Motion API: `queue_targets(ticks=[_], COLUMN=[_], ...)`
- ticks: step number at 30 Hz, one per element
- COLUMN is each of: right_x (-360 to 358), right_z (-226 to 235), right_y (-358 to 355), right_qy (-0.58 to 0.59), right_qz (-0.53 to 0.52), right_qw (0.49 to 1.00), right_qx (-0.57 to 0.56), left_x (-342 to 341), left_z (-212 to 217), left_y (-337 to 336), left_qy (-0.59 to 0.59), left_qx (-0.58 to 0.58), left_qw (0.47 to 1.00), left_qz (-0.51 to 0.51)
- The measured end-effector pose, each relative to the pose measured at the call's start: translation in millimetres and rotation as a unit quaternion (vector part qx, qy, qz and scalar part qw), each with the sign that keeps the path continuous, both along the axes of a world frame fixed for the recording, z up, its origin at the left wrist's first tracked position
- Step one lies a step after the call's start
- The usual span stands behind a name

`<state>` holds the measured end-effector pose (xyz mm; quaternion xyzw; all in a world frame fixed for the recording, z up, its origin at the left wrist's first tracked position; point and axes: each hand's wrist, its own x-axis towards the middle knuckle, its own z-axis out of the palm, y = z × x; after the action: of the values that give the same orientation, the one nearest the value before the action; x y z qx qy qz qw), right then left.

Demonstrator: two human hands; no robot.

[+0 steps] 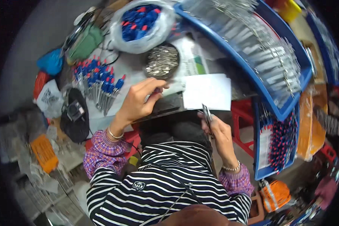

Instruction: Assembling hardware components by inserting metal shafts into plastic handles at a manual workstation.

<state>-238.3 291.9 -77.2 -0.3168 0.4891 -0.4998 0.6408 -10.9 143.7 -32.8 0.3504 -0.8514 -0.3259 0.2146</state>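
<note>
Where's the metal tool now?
In the head view, right of centre, the metal tool is in the right hand, its tip overlapping the white paper.

Tool (208,118) before papers (207,89), bowl (177,64) behind-left, tray (264,93) right

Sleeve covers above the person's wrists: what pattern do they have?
The sleeve covers are checked, mostly purple with orange-pink tones; the head view shows them best.

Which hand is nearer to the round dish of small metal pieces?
Left. The left hand is just in front of the dish; the right hand, gripping a metal tool, is farther off, to its right.
</note>
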Motion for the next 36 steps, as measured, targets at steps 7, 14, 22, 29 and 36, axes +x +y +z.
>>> queue_targets(ticks=[7,14,22,29,36], right_x=[27,44,54,52,52], right_z=[-7,-12,-11,-12,-16], right_y=[-6,-13,-6,-10,-10], right_qy=[-0.033,-0.107,-0.059,-0.062,-0.112], right_qz=[-0.03,0.031,0.063,0.057,0.038], right_qw=[0.998,0.985,0.987,0.988,0.981], right_qx=[0.053,0.133,0.137,0.132,0.155], left_x=[41,46,37,37,34], left_z=[-13,19,15,14,30], left_y=[-11,-58,-156,-163,-113], left_qy=[-0.062,0.026,-0.041,-0.062,0.226], left_qx=[-0.132,-0.247,-0.297,-0.311,-0.147], left_qw=[0.989,0.962,0.949,0.947,0.946], left_qz=[0.032,0.113,0.097,0.048,0.181])
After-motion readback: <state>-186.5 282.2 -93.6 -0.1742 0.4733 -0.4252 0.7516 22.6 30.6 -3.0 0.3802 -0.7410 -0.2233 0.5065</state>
